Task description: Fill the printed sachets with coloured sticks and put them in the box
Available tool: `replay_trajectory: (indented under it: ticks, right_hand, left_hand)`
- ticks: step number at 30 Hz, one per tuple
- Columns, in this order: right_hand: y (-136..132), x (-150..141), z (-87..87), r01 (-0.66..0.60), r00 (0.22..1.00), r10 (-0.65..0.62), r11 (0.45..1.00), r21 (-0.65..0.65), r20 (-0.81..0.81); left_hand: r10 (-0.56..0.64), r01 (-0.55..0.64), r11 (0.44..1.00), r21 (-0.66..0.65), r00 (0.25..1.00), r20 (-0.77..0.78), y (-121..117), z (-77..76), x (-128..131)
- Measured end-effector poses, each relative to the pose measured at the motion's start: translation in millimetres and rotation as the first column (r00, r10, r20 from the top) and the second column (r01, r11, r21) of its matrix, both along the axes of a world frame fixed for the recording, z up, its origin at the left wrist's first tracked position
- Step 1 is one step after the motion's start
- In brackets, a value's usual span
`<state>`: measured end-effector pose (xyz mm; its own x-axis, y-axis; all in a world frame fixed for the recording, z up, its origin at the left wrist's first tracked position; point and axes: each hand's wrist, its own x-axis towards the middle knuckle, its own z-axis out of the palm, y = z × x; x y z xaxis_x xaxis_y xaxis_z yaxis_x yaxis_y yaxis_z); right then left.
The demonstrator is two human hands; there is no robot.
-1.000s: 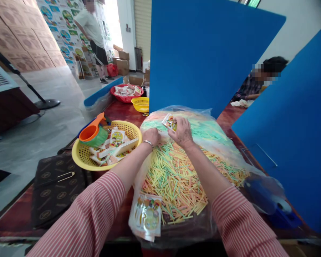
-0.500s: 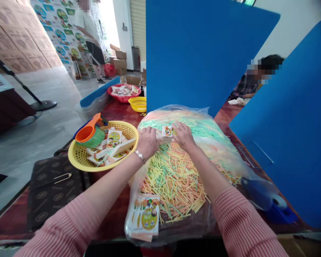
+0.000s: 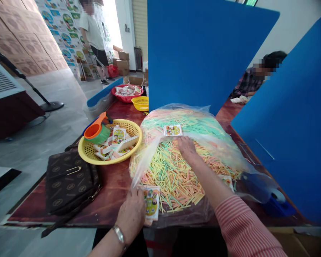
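Small printed packets lie stacked at the table's front edge on clear plastic. My left hand has its curled fingers over the stack's left edge, gripping there; the fingertips are partly hidden. Thin pastel sticks in yellow, orange and green fill a big open plastic bag. My right hand rests on the sticks with bent fingers, their tips hidden from me. Just beyond it, a single printed packet lies flat on the bag's folded edge. Another packet shows partly beside my right forearm.
To the left stands a yellow basket of packets, with an orange scoop on its rim. A dark patterned bag lies nearby. Blue partitions rise behind and right. A tape dispenser sits right. Two people are farther off.
My left hand has come back from the bag's edge to the packet stack. My right hand has let go of the packet and moved slightly nearer me. A packet now shows by my right forearm.
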<state>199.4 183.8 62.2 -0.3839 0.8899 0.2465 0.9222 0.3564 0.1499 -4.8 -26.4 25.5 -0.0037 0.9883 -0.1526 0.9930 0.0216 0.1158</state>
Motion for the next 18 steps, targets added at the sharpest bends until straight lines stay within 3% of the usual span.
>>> replay_trajectory:
  ticks: [3,7,13,18]
  right_hand:
    - [-2,-7,1.3,0.032,0.999,-0.032,0.999,0.008,0.011]
    - [-2,-14,1.2,0.067,0.998,-0.067,0.998,0.001,0.014]
    - [1,-19,2.9,0.064,0.998,-0.064,0.998,-0.024,0.0]
    - [4,-19,5.1,0.056,0.998,-0.057,0.993,-0.104,-0.001]
  left_hand:
    - [-0.007,0.011,0.998,0.058,0.998,-0.059,6,4.6,4]
    - [-0.006,0.008,1.0,0.02,0.997,-0.074,13,7.6,7]
    - [0.168,-0.16,0.977,-0.141,0.985,0.045,13,8.3,4]
    - [0.19,-0.168,0.978,-0.122,0.961,0.2,13,-0.6,-2]
